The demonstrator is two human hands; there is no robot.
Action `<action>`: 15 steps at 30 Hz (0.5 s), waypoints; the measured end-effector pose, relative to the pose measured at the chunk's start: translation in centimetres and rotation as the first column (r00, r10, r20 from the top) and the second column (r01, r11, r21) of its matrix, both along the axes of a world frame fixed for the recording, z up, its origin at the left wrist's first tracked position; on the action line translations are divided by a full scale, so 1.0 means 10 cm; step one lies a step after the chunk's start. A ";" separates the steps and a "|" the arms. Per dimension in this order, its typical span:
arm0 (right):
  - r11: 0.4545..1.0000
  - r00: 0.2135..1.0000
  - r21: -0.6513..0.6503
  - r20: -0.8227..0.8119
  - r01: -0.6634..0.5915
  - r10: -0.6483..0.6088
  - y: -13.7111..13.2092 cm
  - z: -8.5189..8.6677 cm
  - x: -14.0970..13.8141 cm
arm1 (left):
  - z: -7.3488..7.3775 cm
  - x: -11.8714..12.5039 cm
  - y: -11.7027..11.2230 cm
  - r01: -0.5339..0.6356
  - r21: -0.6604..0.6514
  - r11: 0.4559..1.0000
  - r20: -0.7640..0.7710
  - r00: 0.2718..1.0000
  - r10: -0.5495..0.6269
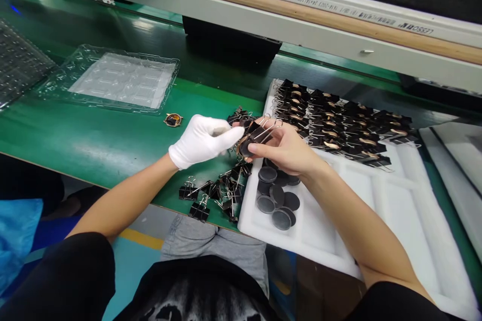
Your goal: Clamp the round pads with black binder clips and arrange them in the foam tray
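My left hand (205, 139), in a white glove, is closed with thumb and fingers pinched at the left edge of a small round watch case. My bare right hand (289, 150) grips that watch case from the right, its thumb pressing on a black disc (245, 148) against the case. Black binder clips (259, 133) with silver wire handles sit on the piece between the hands. My fingers hide part of the case. Below the hands lies a loose heap of binder clips (226, 191) on the green table (124, 133). Several black discs (281, 219) rest beside it.
A white foam tray (324, 241) stands at the right, with rows of clipped watch cases (331, 123) at its far end. One gold-rimmed watch case (173, 120) lies left of my glove. Behind it is a clear plastic tray (169, 85). A shelf edge (226, 5) crosses above.
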State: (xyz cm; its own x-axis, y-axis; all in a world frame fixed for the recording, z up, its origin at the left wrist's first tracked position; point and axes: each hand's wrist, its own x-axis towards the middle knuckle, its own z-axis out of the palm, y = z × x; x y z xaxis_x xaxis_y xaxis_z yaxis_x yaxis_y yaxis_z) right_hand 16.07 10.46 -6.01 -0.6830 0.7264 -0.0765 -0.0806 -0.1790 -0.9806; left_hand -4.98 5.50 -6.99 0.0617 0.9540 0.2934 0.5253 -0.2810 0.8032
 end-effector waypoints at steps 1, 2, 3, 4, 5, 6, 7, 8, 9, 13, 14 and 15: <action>1.000 1.000 0.011 0.006 -0.006 0.006 0.00 0.00 0.00 | 0.01 -0.02 0.02 -0.036 0.003 0.999 -0.085 0.996 0.036; 1.000 1.000 0.024 0.012 -0.012 0.012 0.01 0.00 0.01 | 0.01 -0.04 0.03 -0.078 0.004 0.997 -0.174 0.982 0.077; 0.999 1.000 0.035 0.017 -0.014 0.013 0.01 0.00 0.01 | 0.02 -0.05 0.05 -0.112 -0.002 0.994 -0.253 0.961 0.108; 0.999 1.000 0.046 0.020 -0.011 0.010 0.01 0.01 0.01 | 0.02 -0.06 0.06 -0.126 -0.024 0.992 -0.312 0.943 0.112; 0.998 1.000 0.057 0.025 -0.011 0.009 0.01 0.01 0.01 | 0.02 -0.06 0.07 -0.121 -0.053 0.991 -0.343 0.935 0.096; 0.998 0.999 0.067 0.035 -0.014 0.012 0.01 0.01 0.01 | 0.02 -0.06 0.07 -0.100 -0.075 0.992 -0.345 0.936 0.069; 0.997 0.999 0.077 0.050 -0.022 0.018 0.01 0.01 0.01 | 0.02 -0.05 0.07 -0.072 -0.086 0.994 -0.329 0.944 0.040; 0.996 0.997 0.084 0.067 -0.033 0.027 0.00 0.01 0.01 | 0.01 -0.04 0.07 -0.043 -0.085 0.995 -0.299 0.954 0.015; 0.995 0.996 0.087 0.080 -0.044 0.037 0.00 0.02 0.01 | 0.01 -0.03 0.06 -0.020 -0.075 0.997 -0.263 0.965 0.000; 0.997 0.997 0.068 0.059 0.048 -0.052 0.02 0.04 0.04 | 0.02 -0.04 0.04 0.004 -0.066 0.998 -0.134 0.991 -0.013; 0.992 0.992 0.054 0.047 0.113 -0.115 0.04 0.05 0.05 | 0.04 -0.06 0.04 0.017 -0.096 0.995 -0.104 0.994 -0.027; 0.982 0.982 0.033 0.036 0.186 -0.187 0.07 0.05 0.05 | 0.06 -0.07 0.04 0.038 -0.139 0.990 -0.071 0.996 -0.048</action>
